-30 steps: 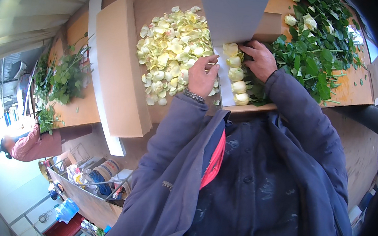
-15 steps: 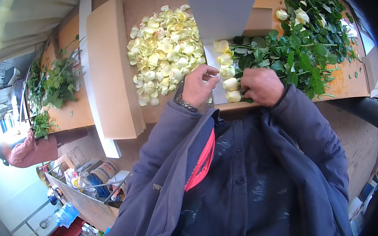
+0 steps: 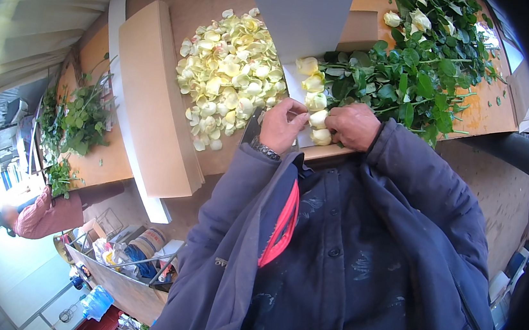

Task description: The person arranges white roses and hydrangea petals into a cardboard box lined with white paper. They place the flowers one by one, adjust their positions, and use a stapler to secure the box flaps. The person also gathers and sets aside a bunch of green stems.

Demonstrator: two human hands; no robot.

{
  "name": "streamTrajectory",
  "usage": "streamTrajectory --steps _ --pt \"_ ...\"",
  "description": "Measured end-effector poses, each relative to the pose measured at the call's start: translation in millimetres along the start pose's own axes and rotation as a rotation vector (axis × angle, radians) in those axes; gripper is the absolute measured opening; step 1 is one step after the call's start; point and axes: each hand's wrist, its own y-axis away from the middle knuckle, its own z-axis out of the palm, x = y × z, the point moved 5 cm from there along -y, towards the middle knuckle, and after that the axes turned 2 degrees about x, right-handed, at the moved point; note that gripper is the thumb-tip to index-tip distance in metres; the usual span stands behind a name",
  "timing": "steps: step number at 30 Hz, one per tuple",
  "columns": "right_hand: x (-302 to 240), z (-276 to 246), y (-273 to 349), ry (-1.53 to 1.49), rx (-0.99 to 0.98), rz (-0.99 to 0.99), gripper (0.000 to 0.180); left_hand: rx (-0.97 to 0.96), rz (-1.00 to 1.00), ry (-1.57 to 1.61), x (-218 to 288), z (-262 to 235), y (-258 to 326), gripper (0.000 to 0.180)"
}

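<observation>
Several pale cream roses (image 3: pixel 315 84) lie in a row on white paper (image 3: pixel 293 79), their heads to the left and leafy stems (image 3: pixel 376 80) to the right. My right hand (image 3: pixel 353 127) is curled at the near end of the row, its fingertips against the neck of a rose (image 3: pixel 318 118); the stem there is hidden. Just left of these blooms, my left hand (image 3: pixel 282 127) has thumb and forefinger drawn together. Whatever lies between them is too small to make out. A large grey-white sheet (image 3: pixel 296 14) rises beyond the row.
Loose yellowish petals (image 3: pixel 229 74) form a broad heap left of my hands. Beyond them stands a long cardboard piece (image 3: pixel 152 101). More roses and foliage (image 3: pixel 443 55) cover the table's right side. At far left, a person in a reddish top (image 3: pixel 46 216) stands near greenery (image 3: pixel 79 116).
My right hand has shifted left, closer to the rose heads and my left hand. The left hand has moved slightly, and its thumb and forefinger stay near the blooms.
</observation>
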Motion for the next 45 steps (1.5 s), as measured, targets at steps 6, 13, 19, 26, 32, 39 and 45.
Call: streamTrajectory --steps 6,13,19,26,32,39,45 --pt "9 -22 5 -0.208 0.112 0.000 0.018 0.125 0.028 0.096 -6 -21 2 0.015" --pt "10 -28 -3 -0.177 0.382 0.061 0.031 0.138 0.043 0.094 7 -26 0 0.018" --pt "13 -20 -9 -0.143 0.248 0.062 0.033 0.222 0.113 0.081 25 -40 -8 0.018" --pt "14 -18 -11 -0.125 0.221 0.044 0.035 0.341 0.297 0.007 71 -60 -26 0.017" --pt "15 -33 -9 -0.361 0.256 -0.028 0.034 0.402 0.604 0.027 142 -74 -28 0.033" --pt "26 -70 -2 -0.593 0.468 0.087 0.031 0.334 0.811 0.079 203 -76 -23 0.040" --pt "46 -114 5 -0.916 0.816 0.106 0.023 0.231 0.776 -0.061 210 -64 -9 0.020"
